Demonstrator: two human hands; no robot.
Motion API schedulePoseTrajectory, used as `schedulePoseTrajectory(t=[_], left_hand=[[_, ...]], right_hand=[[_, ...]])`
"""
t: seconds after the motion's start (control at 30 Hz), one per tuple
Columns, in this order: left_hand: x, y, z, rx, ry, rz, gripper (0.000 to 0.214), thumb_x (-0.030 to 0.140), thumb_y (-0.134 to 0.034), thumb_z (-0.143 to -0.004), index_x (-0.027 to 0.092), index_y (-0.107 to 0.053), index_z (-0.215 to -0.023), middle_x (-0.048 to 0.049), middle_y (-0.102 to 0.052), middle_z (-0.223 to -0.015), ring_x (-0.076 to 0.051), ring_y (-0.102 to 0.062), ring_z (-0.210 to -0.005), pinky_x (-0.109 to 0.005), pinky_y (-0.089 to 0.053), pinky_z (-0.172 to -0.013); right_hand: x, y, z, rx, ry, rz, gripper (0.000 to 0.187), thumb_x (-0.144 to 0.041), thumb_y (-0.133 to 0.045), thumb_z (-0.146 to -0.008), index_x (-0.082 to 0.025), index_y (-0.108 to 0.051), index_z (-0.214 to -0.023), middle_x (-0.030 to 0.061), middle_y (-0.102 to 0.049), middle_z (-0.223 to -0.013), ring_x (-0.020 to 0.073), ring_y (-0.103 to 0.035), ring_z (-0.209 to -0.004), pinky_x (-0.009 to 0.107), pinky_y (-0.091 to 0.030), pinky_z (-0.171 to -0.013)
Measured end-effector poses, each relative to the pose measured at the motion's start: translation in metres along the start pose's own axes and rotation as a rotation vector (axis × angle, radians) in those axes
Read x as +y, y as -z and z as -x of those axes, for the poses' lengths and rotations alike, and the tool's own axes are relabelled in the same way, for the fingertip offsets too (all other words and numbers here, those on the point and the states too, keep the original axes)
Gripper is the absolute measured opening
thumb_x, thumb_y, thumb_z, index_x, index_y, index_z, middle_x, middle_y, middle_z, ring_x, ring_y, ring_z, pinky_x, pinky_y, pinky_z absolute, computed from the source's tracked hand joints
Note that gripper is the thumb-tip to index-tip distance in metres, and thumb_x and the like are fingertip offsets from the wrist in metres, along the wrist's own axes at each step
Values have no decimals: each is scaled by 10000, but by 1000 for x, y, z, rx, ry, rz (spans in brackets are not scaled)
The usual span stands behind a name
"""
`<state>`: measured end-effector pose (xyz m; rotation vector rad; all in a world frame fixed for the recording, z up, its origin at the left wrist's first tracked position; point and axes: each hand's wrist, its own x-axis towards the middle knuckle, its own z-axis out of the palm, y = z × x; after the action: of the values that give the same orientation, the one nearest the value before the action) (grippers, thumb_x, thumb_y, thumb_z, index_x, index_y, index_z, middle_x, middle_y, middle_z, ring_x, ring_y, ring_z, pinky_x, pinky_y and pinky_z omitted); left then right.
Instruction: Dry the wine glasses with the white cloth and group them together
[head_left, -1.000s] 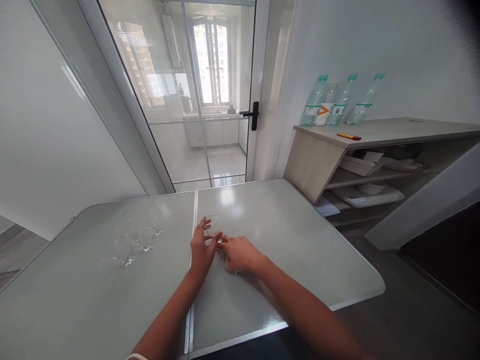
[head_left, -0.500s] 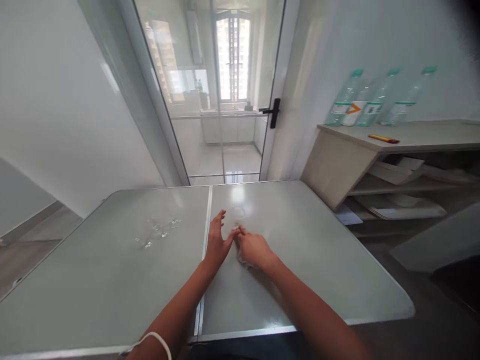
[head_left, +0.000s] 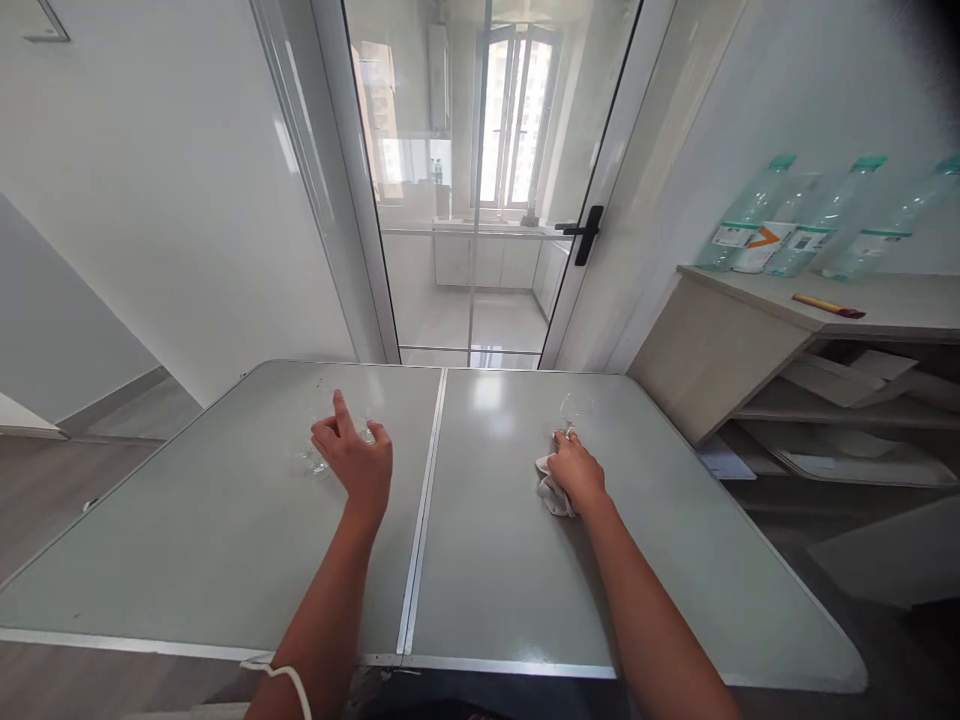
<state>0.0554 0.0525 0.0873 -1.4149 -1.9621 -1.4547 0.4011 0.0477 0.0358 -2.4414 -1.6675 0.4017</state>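
Observation:
My left hand [head_left: 352, 455] is over the left half of the table. Its index finger points forward and the thumb stands apart, with no object seen in its grasp. Small, clear, shiny pieces [head_left: 315, 463] lie scattered on the tabletop beside and beneath it. On the right half, my right hand [head_left: 579, 473] is closed around a crumpled whitish cloth [head_left: 553, 492], most of which pokes out to the left of the palm. A clear, glinting piece [head_left: 559, 436] is at its fingertips, and a thin transparent loop [head_left: 568, 408] shows just beyond; I cannot tell what these are.
The pale table [head_left: 480, 590] has a metal seam [head_left: 421, 530] down its middle. A glass door [head_left: 510, 260] with a black handle [head_left: 589, 235] stands behind it. At right, a shelf unit [head_left: 675, 345] bears several plastic bottles [head_left: 739, 230] and an orange-red stick-like packet [head_left: 829, 306].
My hands were together at the table's middle and have moved apart: the left onto the shiny pieces, the right rightward with the cloth. The view has shifted slightly.

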Motion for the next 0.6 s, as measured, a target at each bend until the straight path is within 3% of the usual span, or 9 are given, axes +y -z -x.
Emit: schedulePoseTrajectory(t=[0.17, 0.37, 0.6], left_hand=[[-18, -3, -7, -117, 71, -87, 647, 260, -608, -821, 36, -461, -1410, -208, -436, -1197, -361, -430, -1142, -539, -378, -1023], [-28, -5, -10, -180, 60, -137, 359, 298, -573, -842, 96, -615, -1135, -175, -405, -1135, -354, -394, -1178, -520, -335, -1032], [-24, -2, -6, -217, 4, -194, 248, 393, -612, -858, 166, -603, -957, -138, -392, -1095, -342, -380, -1147, -498, -337, -992]], right_hand=[[8, 4, -7, 25, -13, 3, 639, -156, -412, -895, -201, -453, -1531, 162, -376, -1620, 289, -566, -1326, 384, -451, -1025], [13, 8, -10, 45, -43, 6, 633, -159, -420, -888, -215, -480, -1516, 146, -386, -1621, 262, -574, -1319, 355, -453, -1017], [14, 12, -7, 42, -74, -5, 620, -172, -435, -889, -206, -488, -1505, 171, -381, -1615, 268, -602, -1284, 348, -477, -970]])
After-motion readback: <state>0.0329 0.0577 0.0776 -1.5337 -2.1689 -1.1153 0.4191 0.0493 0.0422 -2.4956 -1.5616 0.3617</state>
